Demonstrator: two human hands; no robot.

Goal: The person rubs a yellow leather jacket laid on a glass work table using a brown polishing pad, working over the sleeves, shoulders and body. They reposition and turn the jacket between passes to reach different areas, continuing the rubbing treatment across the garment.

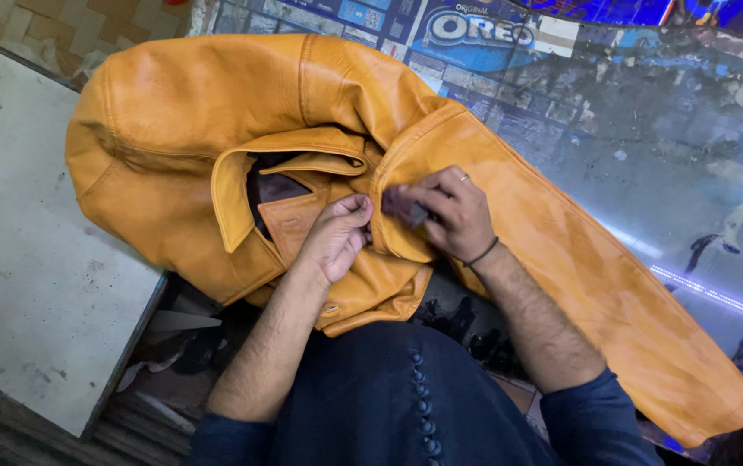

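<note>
Where it lies across the glossy printed surface (630, 129), tan leather jacket (173, 164) — left hand (334, 237) pinching its seam, right hand (449, 211) gripping a small dark pad (404, 207).

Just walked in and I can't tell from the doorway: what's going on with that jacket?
A person in dark blue clothes has a mustard-yellow leather jacket spread over a glass-topped counter. The left hand grips a fold of the leather near the collar, bunching it. The right hand presses a small dark pad, maybe a sponge or cloth, against the seam there. One sleeve trails off to the right. A grey slab sits on the left.
</note>
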